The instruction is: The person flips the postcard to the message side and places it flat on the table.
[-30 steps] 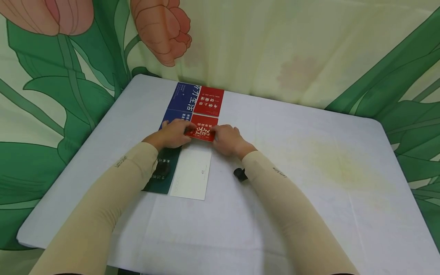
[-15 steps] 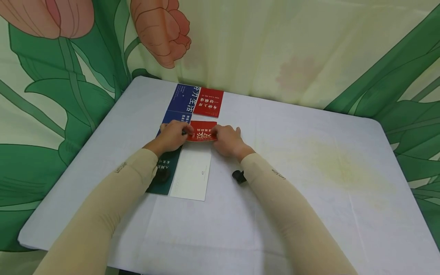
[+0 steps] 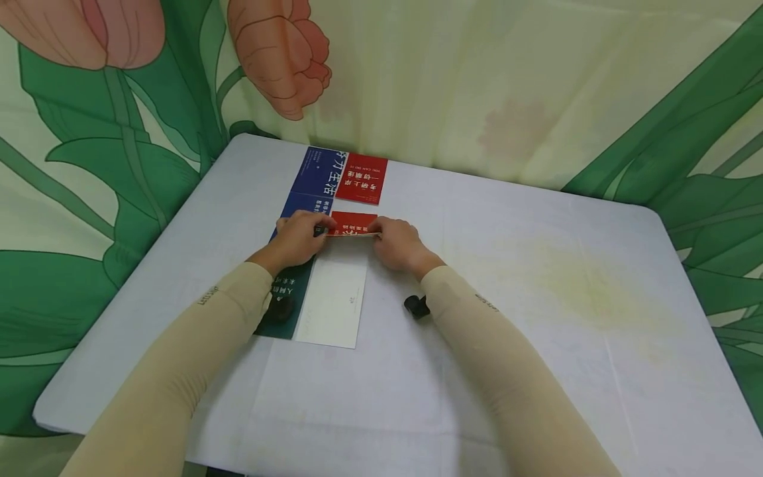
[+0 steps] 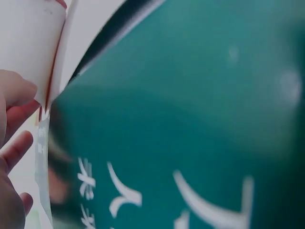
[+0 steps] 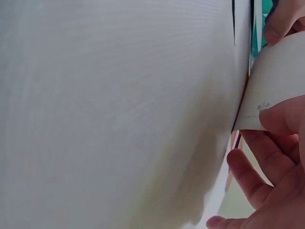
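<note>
- The red card (image 3: 354, 223) is being tipped now: its near edge is raised, its printed face foreshortened, and its pale back shown to both wrist cameras.
- Its place: between the far red card (image 3: 362, 179) and the white card (image 3: 331, 301), beside the 2 blue cards (image 3: 317, 169).
- Both ends are pinched. By the left hand (image 3: 297, 238), 1 end is gripped; by the right hand (image 3: 398, 242), the other, between thumb and finger, with the remaining fingers parted.
- So the card is handled rather than laid flat, and its row seems unsettled.
- Compared with 1 second ago, less lettering is shown, and a gap has been opened from the far red card.
- Farther out, the green card (image 3: 293, 291) and white card are left flat on the table (image 3: 536, 344), apparently unmoved.
</note>
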{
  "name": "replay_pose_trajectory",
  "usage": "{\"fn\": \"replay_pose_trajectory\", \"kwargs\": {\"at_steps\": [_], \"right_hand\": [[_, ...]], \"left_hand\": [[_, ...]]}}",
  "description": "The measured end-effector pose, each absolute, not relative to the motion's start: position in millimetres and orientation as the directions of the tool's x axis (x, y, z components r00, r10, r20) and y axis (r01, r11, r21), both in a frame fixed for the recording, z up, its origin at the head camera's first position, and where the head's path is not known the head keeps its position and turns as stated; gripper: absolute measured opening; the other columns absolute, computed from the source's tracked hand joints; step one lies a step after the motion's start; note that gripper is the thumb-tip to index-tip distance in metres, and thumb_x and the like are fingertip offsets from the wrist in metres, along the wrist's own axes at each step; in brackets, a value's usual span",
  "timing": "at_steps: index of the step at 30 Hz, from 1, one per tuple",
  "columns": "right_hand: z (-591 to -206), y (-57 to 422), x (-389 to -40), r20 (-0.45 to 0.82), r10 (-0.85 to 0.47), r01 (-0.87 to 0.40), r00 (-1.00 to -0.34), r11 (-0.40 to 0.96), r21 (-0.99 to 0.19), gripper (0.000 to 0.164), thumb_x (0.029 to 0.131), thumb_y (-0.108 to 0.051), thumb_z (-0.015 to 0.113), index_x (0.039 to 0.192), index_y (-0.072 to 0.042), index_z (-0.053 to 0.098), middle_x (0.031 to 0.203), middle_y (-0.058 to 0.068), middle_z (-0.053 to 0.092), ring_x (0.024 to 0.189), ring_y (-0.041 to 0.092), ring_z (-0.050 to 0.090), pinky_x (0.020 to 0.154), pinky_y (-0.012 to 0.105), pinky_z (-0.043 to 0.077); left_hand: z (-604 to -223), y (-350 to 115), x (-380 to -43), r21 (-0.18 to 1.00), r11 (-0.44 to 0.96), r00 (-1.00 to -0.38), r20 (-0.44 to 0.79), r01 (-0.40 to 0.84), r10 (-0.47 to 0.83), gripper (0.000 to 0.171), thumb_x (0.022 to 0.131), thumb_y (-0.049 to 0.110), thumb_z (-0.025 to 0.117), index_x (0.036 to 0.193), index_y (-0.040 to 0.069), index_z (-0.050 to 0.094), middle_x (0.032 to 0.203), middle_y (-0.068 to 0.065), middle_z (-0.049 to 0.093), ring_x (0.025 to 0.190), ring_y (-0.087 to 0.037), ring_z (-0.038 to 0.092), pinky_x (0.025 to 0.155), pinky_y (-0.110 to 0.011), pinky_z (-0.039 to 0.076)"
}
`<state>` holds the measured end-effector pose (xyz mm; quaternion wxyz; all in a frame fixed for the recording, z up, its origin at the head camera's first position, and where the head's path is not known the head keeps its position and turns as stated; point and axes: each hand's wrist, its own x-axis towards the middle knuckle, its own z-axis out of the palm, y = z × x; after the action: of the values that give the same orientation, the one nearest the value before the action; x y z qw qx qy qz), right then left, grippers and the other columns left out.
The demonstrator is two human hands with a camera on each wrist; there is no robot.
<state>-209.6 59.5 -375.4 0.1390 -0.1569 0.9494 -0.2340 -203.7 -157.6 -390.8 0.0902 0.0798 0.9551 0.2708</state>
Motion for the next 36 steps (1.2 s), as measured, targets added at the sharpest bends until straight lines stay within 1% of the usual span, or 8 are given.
{"fn": "replay_pose_trajectory", "kwargs": {"at_steps": [5, 12, 17, 23, 27, 30, 34, 36], "right_hand": [[-375, 59, -209, -0.194, -0.330, -0.180, -0.924, 0.822, -0.540, 0.033, 0.102, -0.017, 0.051, 0.132, -0.004, 0.057, 0.132, 0.011, 0.060, 0.115, 0.027, 0.053, 0.104, 0.042, 0.044], [-372, 62, -209, -0.180, -0.325, -0.153, -0.928, 0.776, -0.612, 0.031, 0.101, -0.016, 0.053, 0.129, -0.004, 0.057, 0.127, 0.011, 0.062, 0.110, 0.026, 0.054, 0.101, 0.040, 0.046], [-367, 68, -213, -0.109, -0.314, -0.173, -0.943, 0.744, -0.646, 0.032, 0.101, -0.017, 0.055, 0.130, -0.002, 0.056, 0.125, 0.012, 0.064, 0.112, 0.025, 0.056, 0.101, 0.039, 0.046], [-360, 69, -214, -0.005, -0.277, -0.201, -0.961, 0.712, -0.673, 0.023, 0.101, -0.017, 0.058, 0.117, -0.001, 0.059, 0.108, 0.011, 0.067, 0.096, 0.025, 0.057, 0.085, 0.036, 0.048], [-359, 68, -212, 0.030, -0.242, -0.191, -0.970, 0.679, -0.709, 0.022, 0.100, -0.016, 0.059, 0.115, 0.000, 0.059, 0.105, 0.012, 0.068, 0.093, 0.024, 0.059, 0.083, 0.034, 0.050], [-359, 68, -210, 0.044, -0.209, -0.171, -0.977, 0.643, -0.746, 0.022, 0.099, -0.015, 0.061, 0.115, 0.000, 0.059, 0.105, 0.012, 0.068, 0.095, 0.024, 0.061, 0.086, 0.035, 0.052], [-361, 68, -208, 0.076, -0.153, -0.151, -0.985, 0.577, -0.802, 0.023, 0.097, -0.014, 0.063, 0.115, -0.001, 0.057, 0.106, 0.011, 0.068, 0.098, 0.023, 0.063, 0.086, 0.035, 0.052], [-362, 68, -207, 0.096, -0.132, -0.154, -0.987, 0.550, -0.821, 0.021, 0.097, -0.014, 0.064, 0.113, -0.003, 0.056, 0.106, 0.010, 0.067, 0.098, 0.023, 0.064, 0.085, 0.034, 0.053]], "left_hand": [[-389, -156, -202, 0.525, 0.843, -0.978, -0.090, 0.115, 0.189, 0.032, 0.098, 0.016, 0.063, 0.130, 0.009, 0.064, 0.137, -0.016, 0.058, 0.136, -0.035, 0.036, 0.112, -0.065, 0.010], [-386, -154, -199, 0.532, 0.839, -0.985, -0.050, 0.113, 0.164, 0.030, 0.099, 0.012, 0.062, 0.127, 0.004, 0.066, 0.131, -0.017, 0.063, 0.131, -0.035, 0.041, 0.111, -0.061, 0.013], [-381, -154, -200, 0.551, 0.824, -0.989, 0.015, 0.132, 0.149, 0.026, 0.098, 0.015, 0.065, 0.120, 0.000, 0.068, 0.119, -0.016, 0.068, 0.125, -0.033, 0.045, 0.108, -0.058, 0.018], [-374, -153, -202, 0.577, 0.804, -0.990, 0.083, 0.143, 0.116, 0.023, 0.099, 0.015, 0.064, 0.114, 0.000, 0.071, 0.112, -0.015, 0.070, 0.120, -0.031, 0.048, 0.105, -0.055, 0.022], [-372, -152, -200, 0.624, 0.773, -0.993, 0.082, 0.116, 0.084, 0.024, 0.099, 0.015, 0.064, 0.115, -0.001, 0.070, 0.111, -0.016, 0.068, 0.120, -0.032, 0.049, 0.108, -0.055, 0.023], [-371, -152, -199, 0.655, 0.748, -0.994, 0.074, 0.105, 0.074, 0.026, 0.099, 0.013, 0.062, 0.118, -0.003, 0.068, 0.112, -0.017, 0.065, 0.116, -0.032, 0.052, 0.110, -0.048, 0.034], [-371, -151, -198, 0.701, 0.706, -0.995, 0.080, 0.099, 0.060, 0.028, 0.100, 0.013, 0.060, 0.123, -0.003, 0.064, 0.116, -0.018, 0.066, 0.111, -0.031, 0.059, 0.095, -0.041, 0.052], [-370, -151, -197, 0.732, 0.675, -0.995, 0.086, 0.096, 0.048, 0.029, 0.101, 0.014, 0.060, 0.125, -0.001, 0.060, 0.116, -0.018, 0.068, 0.110, -0.030, 0.062, 0.094, -0.040, 0.053]]}}
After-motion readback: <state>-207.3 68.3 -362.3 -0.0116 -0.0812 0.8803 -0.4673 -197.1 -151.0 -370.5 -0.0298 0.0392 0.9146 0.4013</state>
